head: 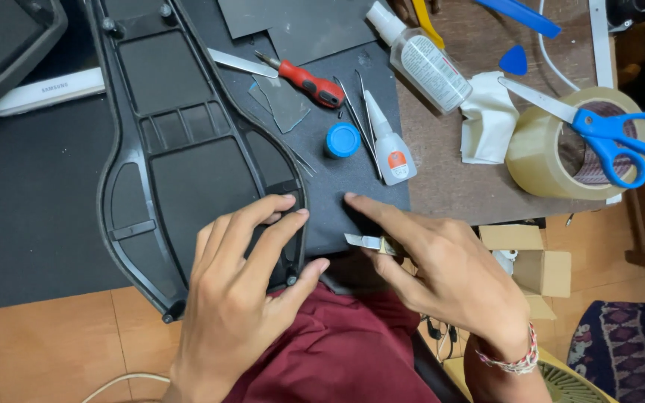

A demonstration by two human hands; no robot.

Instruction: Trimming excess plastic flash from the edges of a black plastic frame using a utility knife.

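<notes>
My left hand lies flat on the lower end of a long black plastic panel, with its fingers spread over the panel's rounded corner. My right hand grips a small metal blade, and its index finger stretches to the dark mat beside the panel's edge. The panel rests on that mat and overhangs the table's front edge above my dark red trousers.
On the mat lie a red-handled screwdriver, tweezers, a blue cap and a small glue bottle. To the right are a clear bottle, white cloth, tape roll and blue scissors.
</notes>
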